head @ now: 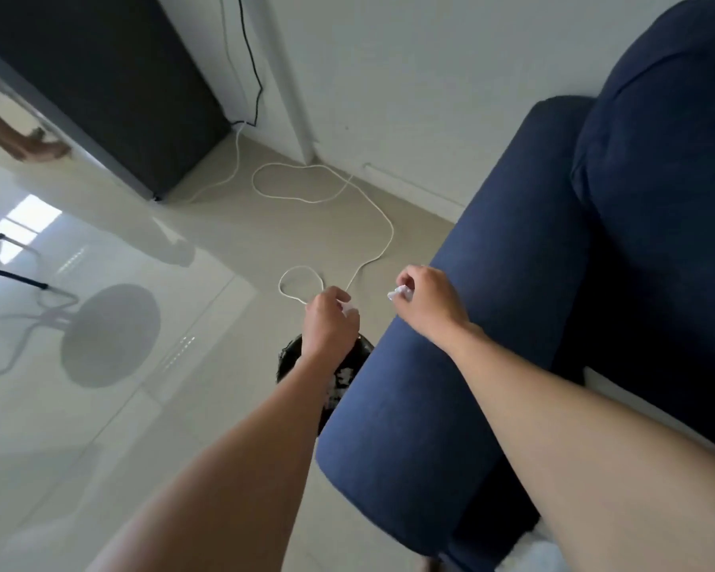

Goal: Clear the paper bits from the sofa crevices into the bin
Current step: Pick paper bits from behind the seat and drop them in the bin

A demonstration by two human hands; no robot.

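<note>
A navy blue sofa fills the right side, its armrest running toward me. Beside the armrest on the floor stands a black bin, mostly hidden under my left forearm, with white paper scraps inside. My left hand hovers over the bin with fingers closed on a small white paper bit. My right hand is above the armrest's far end, pinching a crumpled white paper bit. The sofa crevices are in dark shadow.
A white cable loops across the glossy tiled floor beyond the bin. A black cabinet stands at the upper left by the wall. Another person's feet show at the far left. A fan's reflection lies on the floor.
</note>
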